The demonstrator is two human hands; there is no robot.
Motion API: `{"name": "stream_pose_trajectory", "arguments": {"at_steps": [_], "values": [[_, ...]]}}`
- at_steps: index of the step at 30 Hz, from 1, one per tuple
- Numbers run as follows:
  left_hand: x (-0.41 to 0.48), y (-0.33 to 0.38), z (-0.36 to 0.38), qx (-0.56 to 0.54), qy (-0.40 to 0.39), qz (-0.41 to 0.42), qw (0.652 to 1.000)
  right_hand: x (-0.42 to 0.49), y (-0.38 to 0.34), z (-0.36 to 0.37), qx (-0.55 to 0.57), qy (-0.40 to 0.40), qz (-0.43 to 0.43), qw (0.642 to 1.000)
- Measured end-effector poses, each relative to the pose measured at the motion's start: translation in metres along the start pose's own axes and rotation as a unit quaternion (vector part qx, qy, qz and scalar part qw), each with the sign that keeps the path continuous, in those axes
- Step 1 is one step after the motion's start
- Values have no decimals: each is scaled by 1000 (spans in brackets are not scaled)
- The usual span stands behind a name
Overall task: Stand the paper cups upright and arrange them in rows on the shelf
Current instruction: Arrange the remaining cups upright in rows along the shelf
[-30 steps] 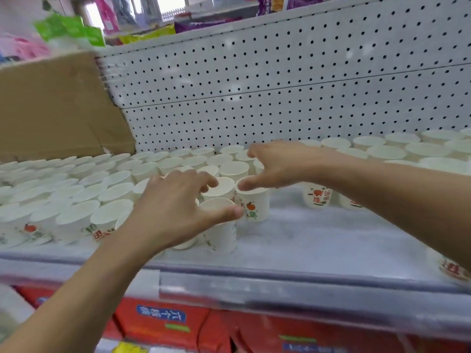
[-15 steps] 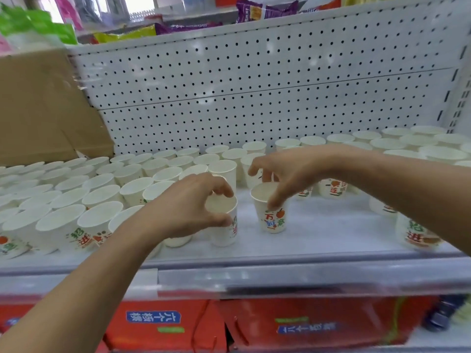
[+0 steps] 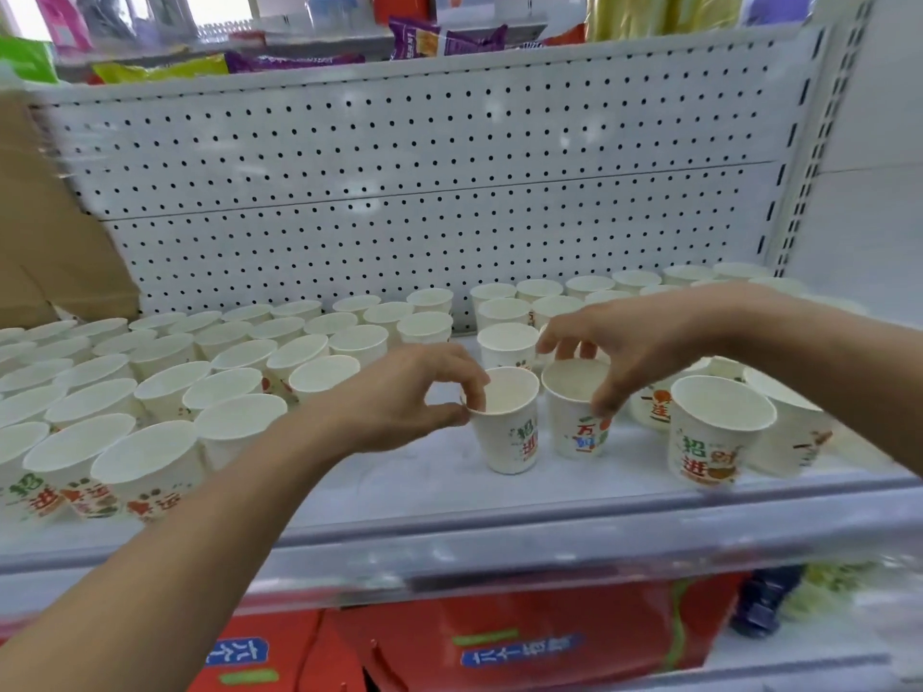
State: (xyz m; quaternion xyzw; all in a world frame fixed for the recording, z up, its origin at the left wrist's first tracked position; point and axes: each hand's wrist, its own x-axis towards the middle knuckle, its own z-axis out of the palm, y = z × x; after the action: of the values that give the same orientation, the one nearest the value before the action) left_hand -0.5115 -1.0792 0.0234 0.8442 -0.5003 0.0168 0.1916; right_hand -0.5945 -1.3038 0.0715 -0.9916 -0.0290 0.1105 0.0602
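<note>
White metal shelf (image 3: 379,496) had a pale flat deck and a grey front rail (image 3: 499,546). Upright white paper cups with red and green print (image 3: 165,387) filled its left part in tight touching rows, front edge to back. A rear-right group of the same cups (image 3: 589,287) stood along the back. On the bare strip between stood two upright cups just beside each other: left middle cup (image 3: 509,437), right middle cup (image 3: 569,427). A front-right cup (image 3: 714,437) stood near the edge, another touching behind it.
</note>
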Motion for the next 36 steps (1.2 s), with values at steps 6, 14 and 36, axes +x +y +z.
{"name": "stream_pose_trajectory", "arguments": {"at_steps": [6,14,36], "values": [[-5,0,4,-97,42,-53,993,-5,8,3,20,59,29,998],[21,34,31,1,117,-178,977,-1,8,12,-7,111,70,991],[38,21,30,-164,102,-183,964,-4,20,17,-34,151,99,983]]}}
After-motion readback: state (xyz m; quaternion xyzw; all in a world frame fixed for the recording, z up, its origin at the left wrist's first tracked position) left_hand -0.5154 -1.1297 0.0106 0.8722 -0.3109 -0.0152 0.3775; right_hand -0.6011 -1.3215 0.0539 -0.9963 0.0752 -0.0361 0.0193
